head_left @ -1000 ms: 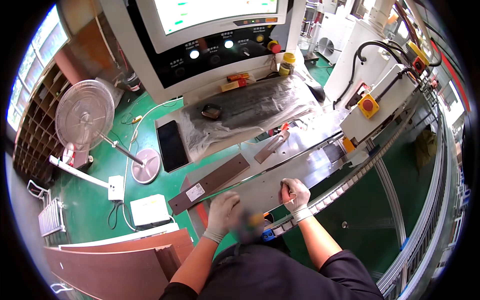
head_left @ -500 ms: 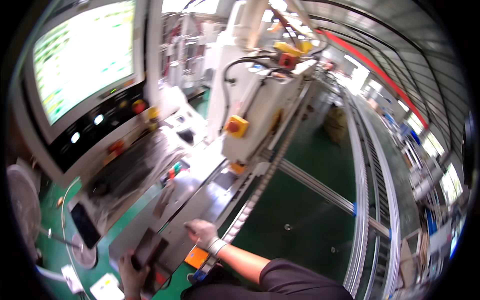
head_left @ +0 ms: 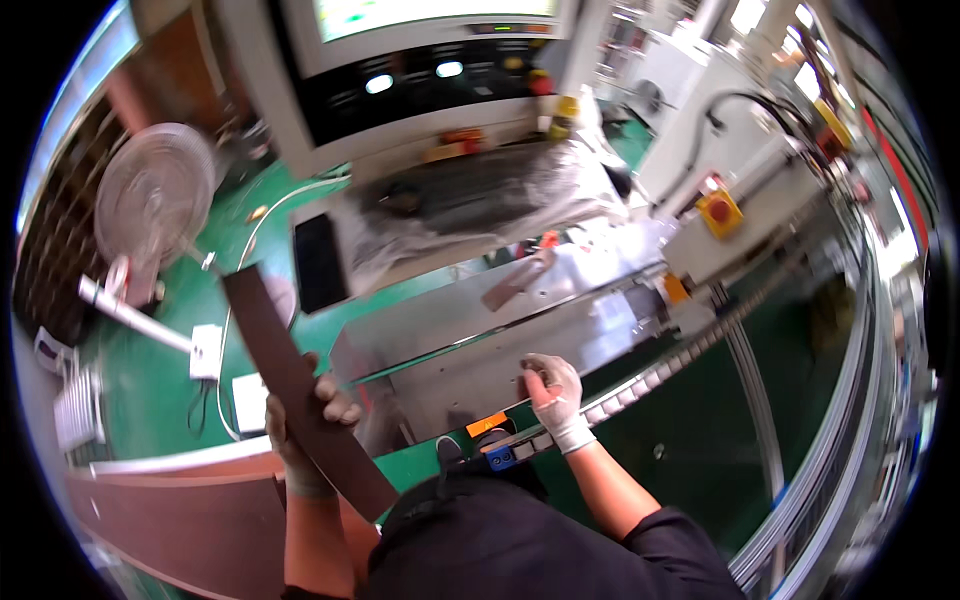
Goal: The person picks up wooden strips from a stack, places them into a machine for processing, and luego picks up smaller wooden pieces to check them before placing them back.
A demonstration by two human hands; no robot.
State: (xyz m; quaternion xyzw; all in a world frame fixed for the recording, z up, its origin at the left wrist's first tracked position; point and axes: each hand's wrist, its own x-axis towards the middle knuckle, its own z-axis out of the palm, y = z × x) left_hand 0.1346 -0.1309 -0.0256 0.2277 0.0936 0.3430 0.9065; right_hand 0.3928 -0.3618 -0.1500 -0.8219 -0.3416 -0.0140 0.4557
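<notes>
My left hand, in a light glove, grips a long flat brown strip by its middle. The thumb is on one side and the fingers wrap round the other. The strip slants, with its lower end close to my body. Over the near edge of a shiny metal worktable is my gloved right hand, its fingers curled in. What they hold, if anything, cannot be made out. A shorter brown piece lies on the far part of the worktable.
A large brown panel is at the lower left. Beyond the worktable are a plastic-covered surface, a dark phone-like slab and a lit screen. A fan stands left; a conveyor rail runs right, below a yellow-and-red button box.
The view has swung left. My left hand has raised the brown strip off the worktable's left end, so its full length shows. My right hand stays near the worktable's front edge, fingers curled.
</notes>
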